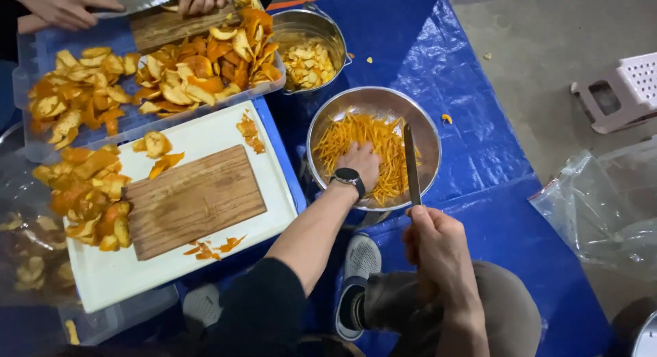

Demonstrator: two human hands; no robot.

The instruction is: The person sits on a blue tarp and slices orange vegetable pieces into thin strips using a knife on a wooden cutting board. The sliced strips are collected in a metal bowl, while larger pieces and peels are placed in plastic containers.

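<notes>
My left hand (361, 162), with a black watch on the wrist, reaches into a wide steel bowl (424, 128) and presses on the thin orange peel strips (363, 134) inside it. My right hand (438, 244) grips the handle of a knife (411, 164), whose blade points away from me over the bowl's right side. To my left a wooden cutting board (195, 201) lies bare on a white tray (226, 128), with orange peel pieces (85, 189) heaped at the tray's left side.
Another person's hands (65, 4) work with a cleaver on a second wooden board (171, 25) at the top, above a clear tray of peels (164, 76). A steel pot (308, 25) holds pale pieces. A white stool (626, 90) and a plastic bag (602, 206) are at right; blue tarp (493, 213) underneath.
</notes>
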